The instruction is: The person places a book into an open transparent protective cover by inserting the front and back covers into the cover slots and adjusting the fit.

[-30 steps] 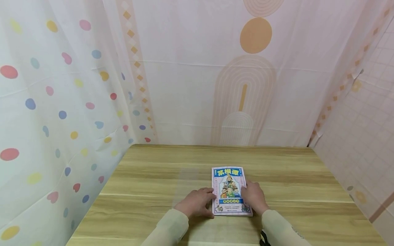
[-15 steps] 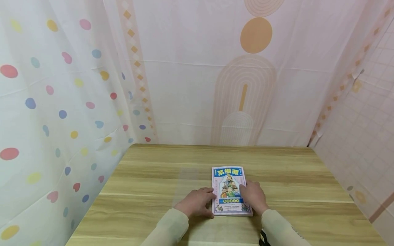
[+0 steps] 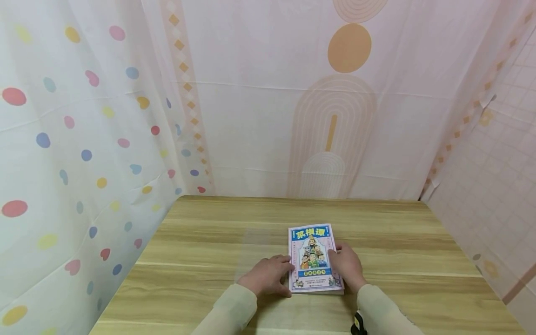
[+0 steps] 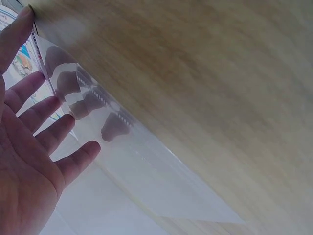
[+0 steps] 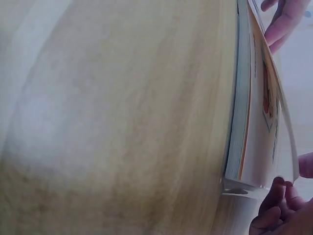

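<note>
A paperback book (image 3: 310,260) with a pink and blue cartoon cover lies face up on the table. My left hand (image 3: 265,277) rests along its left edge, fingers spread, thumb at the near corner. My right hand (image 3: 348,267) pinches the right side of the front cover, thumb on top. In the right wrist view that cover (image 5: 288,117) bends up from the page block (image 5: 239,122), and a printed page shows beneath. A clear plastic sheet (image 4: 142,186) lies under my left fingers, beside the book; how far it runs under the book is hidden.
The wood-grain table (image 3: 201,232) reaches back to a pale patterned curtain (image 3: 251,130). A curtain with coloured dots (image 3: 83,186) hangs at the left, and a grid-patterned one (image 3: 494,186) at the right.
My right hand has raised the right side of the book's front cover slightly, its far edge now tilting up. The left hand stays where it was.
</note>
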{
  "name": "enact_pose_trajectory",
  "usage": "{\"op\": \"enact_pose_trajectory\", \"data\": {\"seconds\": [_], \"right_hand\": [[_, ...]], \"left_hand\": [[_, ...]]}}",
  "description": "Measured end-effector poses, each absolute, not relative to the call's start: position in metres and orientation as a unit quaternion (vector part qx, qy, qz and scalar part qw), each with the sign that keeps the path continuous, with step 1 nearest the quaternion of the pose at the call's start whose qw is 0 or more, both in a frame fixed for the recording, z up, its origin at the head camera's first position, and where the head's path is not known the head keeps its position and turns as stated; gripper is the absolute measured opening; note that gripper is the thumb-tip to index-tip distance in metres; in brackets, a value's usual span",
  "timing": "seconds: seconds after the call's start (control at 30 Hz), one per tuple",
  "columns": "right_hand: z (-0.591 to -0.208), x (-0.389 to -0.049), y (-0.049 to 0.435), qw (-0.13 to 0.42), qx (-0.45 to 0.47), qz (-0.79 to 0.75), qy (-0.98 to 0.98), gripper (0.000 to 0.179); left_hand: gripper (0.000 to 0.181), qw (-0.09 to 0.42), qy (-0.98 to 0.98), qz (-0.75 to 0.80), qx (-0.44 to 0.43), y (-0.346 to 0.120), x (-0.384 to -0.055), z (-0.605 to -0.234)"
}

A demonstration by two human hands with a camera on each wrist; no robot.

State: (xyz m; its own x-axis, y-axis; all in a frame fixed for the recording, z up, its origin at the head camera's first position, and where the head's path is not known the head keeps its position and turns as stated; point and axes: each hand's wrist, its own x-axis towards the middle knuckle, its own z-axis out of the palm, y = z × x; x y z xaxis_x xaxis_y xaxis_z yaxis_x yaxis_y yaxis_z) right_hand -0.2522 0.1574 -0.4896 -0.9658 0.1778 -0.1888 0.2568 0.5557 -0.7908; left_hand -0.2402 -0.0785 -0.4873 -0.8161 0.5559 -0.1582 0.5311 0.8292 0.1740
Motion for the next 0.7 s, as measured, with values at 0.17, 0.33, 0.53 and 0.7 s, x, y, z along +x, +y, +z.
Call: {"op": "enact_pose_trajectory", "data": {"seconds": [0.17, 0.33, 0.53, 0.7], "right_hand": [[-0.4914, -0.2544, 0.1593, 0.056, 0.132, -0.494, 0.858, 0.039], [-0.4933, -0.2562, 0.1597, 0.065, 0.144, -0.526, 0.836, 0.037], [-0.4944, -0.2586, 0.1585, 0.065, 0.146, -0.524, 0.837, 0.036], [-0.493, -0.2576, 0.1581, 0.071, 0.152, -0.522, 0.836, 0.037]], "left_hand": [[0.067, 0.108, 0.951, 0.061, 0.283, -0.077, -0.2418, -0.4882], [0.067, 0.116, 0.952, 0.058, 0.278, -0.076, -0.2439, -0.4896], [0.066, 0.111, 0.953, 0.055, 0.277, -0.0765, -0.2432, -0.49], [0.066, 0.113, 0.953, 0.061, 0.274, -0.0774, -0.2419, -0.4896]]}}
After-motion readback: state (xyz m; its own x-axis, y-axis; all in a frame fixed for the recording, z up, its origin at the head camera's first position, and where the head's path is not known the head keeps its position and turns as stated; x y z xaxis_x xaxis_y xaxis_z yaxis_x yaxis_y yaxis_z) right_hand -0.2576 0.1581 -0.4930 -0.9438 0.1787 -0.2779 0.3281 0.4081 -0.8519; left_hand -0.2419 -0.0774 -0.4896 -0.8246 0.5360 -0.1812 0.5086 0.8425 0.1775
